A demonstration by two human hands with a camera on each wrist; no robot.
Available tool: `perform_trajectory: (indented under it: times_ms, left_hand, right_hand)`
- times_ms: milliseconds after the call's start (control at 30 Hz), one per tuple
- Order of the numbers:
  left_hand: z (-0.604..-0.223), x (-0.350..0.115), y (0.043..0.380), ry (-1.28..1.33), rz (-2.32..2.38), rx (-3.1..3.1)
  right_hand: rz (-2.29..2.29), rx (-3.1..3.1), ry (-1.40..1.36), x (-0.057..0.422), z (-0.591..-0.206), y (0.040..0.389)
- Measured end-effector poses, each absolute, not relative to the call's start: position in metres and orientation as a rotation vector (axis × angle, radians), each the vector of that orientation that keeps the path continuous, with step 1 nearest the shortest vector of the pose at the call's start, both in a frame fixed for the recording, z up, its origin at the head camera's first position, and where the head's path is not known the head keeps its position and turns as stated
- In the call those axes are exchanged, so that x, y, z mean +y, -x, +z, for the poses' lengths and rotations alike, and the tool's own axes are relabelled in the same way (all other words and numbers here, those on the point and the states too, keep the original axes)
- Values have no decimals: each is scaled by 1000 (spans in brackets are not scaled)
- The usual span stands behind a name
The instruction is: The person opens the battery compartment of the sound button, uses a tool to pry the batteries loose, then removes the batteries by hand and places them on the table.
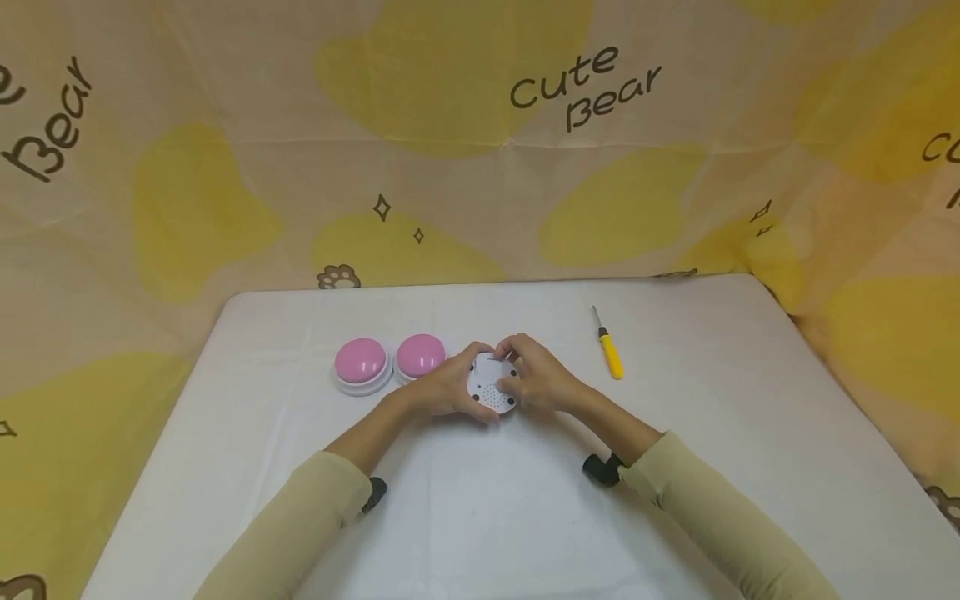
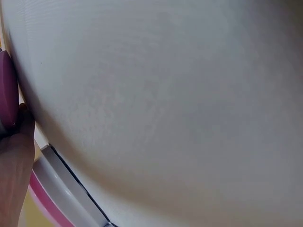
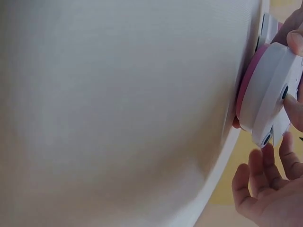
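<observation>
A round pink-and-white push button (image 1: 492, 398) is turned with its white underside up, showing small holes and dark round feet. My left hand (image 1: 450, 388) grips it around the rim, thumb on the near edge. At the underside is my right hand (image 1: 546, 379), its thumb on the base and its index finger bent at the far edge. In the right wrist view, a thin white flap (image 3: 281, 132) juts from the base by that thumb, while the other fingers (image 3: 256, 175) curl below. Whether they pinch the flap is hidden.
Two more pink push buttons stand dome up on the white table, one at left (image 1: 361, 362), the other (image 1: 421, 356) just beyond my left hand. A yellow-handled screwdriver (image 1: 611, 357) lies to the right. Behind the table hangs a patterned cloth (image 1: 480, 208).
</observation>
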State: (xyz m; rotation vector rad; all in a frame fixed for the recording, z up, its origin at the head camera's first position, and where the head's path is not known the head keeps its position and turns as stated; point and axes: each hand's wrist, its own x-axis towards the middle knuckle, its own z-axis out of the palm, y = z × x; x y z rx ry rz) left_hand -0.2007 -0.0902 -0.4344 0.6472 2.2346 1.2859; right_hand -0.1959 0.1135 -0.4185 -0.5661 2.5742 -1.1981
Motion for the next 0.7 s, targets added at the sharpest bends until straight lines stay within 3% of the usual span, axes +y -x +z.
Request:
perform_trajectory:
  times_ms: [700]
  left_hand:
    - [-435,-89,202,-641,1261,2232]
  right_hand:
    - [-1181,2618,666,119,-418,195]
